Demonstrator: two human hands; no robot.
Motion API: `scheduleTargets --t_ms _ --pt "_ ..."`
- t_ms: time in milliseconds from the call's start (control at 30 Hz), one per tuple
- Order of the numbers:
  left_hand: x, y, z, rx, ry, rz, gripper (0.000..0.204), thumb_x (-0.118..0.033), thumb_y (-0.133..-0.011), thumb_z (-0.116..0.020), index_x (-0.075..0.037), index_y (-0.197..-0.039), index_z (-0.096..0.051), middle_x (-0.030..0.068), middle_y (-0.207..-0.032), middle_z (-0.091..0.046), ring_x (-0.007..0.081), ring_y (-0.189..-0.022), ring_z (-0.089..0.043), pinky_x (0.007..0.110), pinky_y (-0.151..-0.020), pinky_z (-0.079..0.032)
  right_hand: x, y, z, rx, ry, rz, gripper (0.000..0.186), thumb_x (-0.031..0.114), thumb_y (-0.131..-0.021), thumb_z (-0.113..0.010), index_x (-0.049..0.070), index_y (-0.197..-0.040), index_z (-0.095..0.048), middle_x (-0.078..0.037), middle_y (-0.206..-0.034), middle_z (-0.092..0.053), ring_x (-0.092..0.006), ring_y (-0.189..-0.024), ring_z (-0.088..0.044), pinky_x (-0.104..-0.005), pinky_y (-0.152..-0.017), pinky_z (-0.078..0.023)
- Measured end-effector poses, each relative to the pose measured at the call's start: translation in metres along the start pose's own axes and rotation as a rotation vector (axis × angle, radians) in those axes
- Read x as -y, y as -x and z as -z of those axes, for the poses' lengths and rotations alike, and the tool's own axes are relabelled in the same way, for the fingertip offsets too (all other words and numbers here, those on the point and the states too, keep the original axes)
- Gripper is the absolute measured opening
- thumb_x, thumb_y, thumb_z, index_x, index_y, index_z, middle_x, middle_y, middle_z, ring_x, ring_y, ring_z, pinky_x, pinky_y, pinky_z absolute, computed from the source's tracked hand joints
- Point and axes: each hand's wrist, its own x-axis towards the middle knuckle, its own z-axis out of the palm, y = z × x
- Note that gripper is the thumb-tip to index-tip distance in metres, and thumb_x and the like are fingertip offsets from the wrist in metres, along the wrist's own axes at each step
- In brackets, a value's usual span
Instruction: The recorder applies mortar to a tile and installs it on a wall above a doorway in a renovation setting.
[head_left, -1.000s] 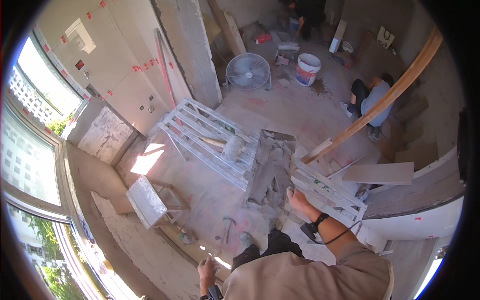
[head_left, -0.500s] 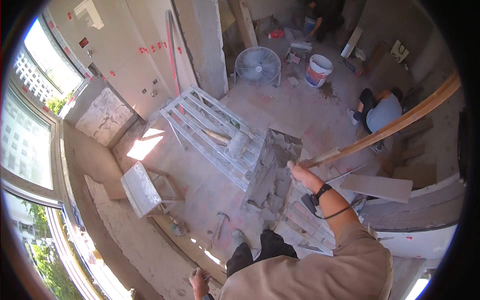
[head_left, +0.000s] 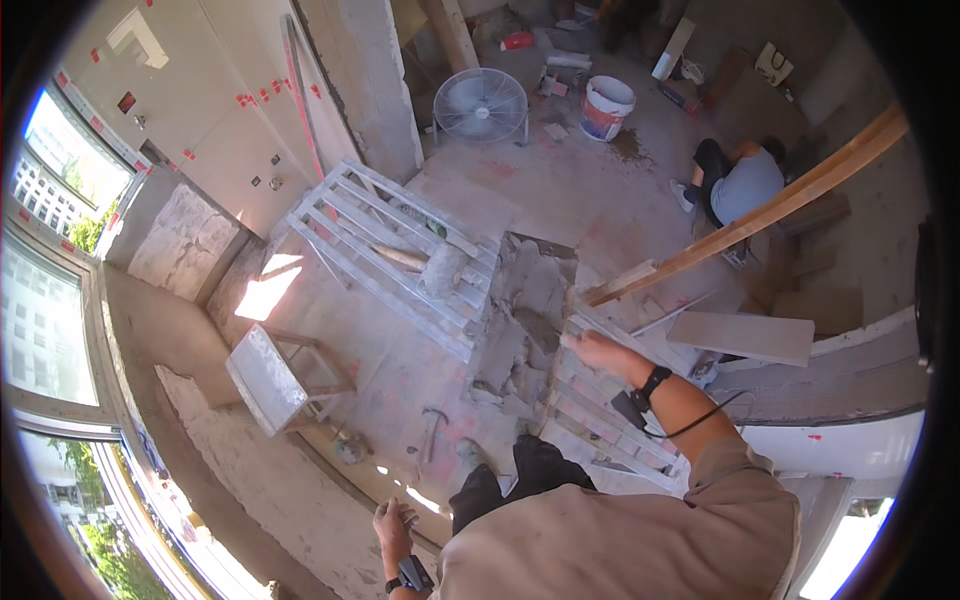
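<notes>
My right hand (head_left: 598,352) is closed round a trowel's handle, with the dark blade (head_left: 537,328) lying over grey mortar (head_left: 505,356) spread on a long rectangular panel (head_left: 540,262). The panel rests between two white slatted stands (head_left: 393,295). My left hand (head_left: 395,525) hangs low at my side with curled fingers; whether anything is in them is hidden. A long-handled mallet with a pale head (head_left: 440,270) lies on the left stand. On the floor below are a hammer (head_left: 433,428) and my boot (head_left: 470,455).
A small stool (head_left: 268,372) stands left, by the window ledge. A long timber (head_left: 760,200) crosses the right, over a crouching co-worker (head_left: 745,185). Beyond are a floor fan (head_left: 481,105), a bucket (head_left: 607,108) and another co-worker (head_left: 627,20). A pale board (head_left: 740,335) lies right.
My right hand has moved down slightly over the mortar, and the trowel blade now shows in it. My left hand is raised slightly. The view has shifted.
</notes>
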Motion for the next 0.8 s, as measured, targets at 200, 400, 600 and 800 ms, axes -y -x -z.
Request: scheduleTargets --t_ms 200,400,600,800 --pt "0.008 -0.001 -0.016 0.05 -0.007 0.036 0.019 -0.021 -0.097 -0.057 -0.003 -0.1 -0.053 0.0093 -0.078 -0.061 0.0204 -0.059 -0.061 0.034 -0.05 -0.053 -0.053 0.026 -0.052 -0.285 0.187 0.28 0.056 0.049 -0.098 -0.046 -0.005 -0.1 -0.06 -0.03 -0.088 -0.065 -0.0472 -0.085 -0.064 -0.0512 -0.075 -0.049" --pt "0.005 -0.002 -0.026 0.091 -0.092 0.059 0.02 -0.021 -0.096 -0.057 -0.002 -0.101 -0.053 0.0107 -0.079 -0.061 0.0208 -0.058 -0.06 0.035 -0.051 -0.052 -0.064 0.073 -0.063 -0.209 0.211 0.151 0.054 0.048 -0.097 -0.048 -0.004 -0.102 -0.06 -0.032 -0.092 -0.065 -0.0505 -0.093 -0.062 -0.0532 -0.08 -0.049" --pt "-0.002 0.002 -0.013 0.044 -0.055 0.027 0.023 -0.023 -0.097 -0.057 -0.001 -0.104 -0.054 0.0111 -0.081 -0.061 0.021 -0.06 -0.061 0.035 -0.052 -0.052 -0.025 0.046 0.015 -0.255 -0.116 0.046 0.059 0.048 -0.1 -0.043 -0.004 -0.078 -0.06 -0.02 -0.066 -0.062 -0.0314 -0.058 -0.063 -0.044 -0.063 -0.05" --pt "-0.006 0.016 -0.029 0.029 -0.053 -0.008 0.023 -0.023 -0.097 -0.057 -0.002 -0.106 -0.054 0.0102 -0.082 -0.062 0.0203 -0.062 -0.062 0.034 -0.053 -0.053 -0.013 -0.033 0.035 -0.241 -0.178 0.058 0.074 0.051 -0.101 -0.036 -0.005 -0.058 -0.057 -0.015 -0.049 -0.055 -0.0297 -0.05 -0.059 -0.0426 -0.062 -0.049"
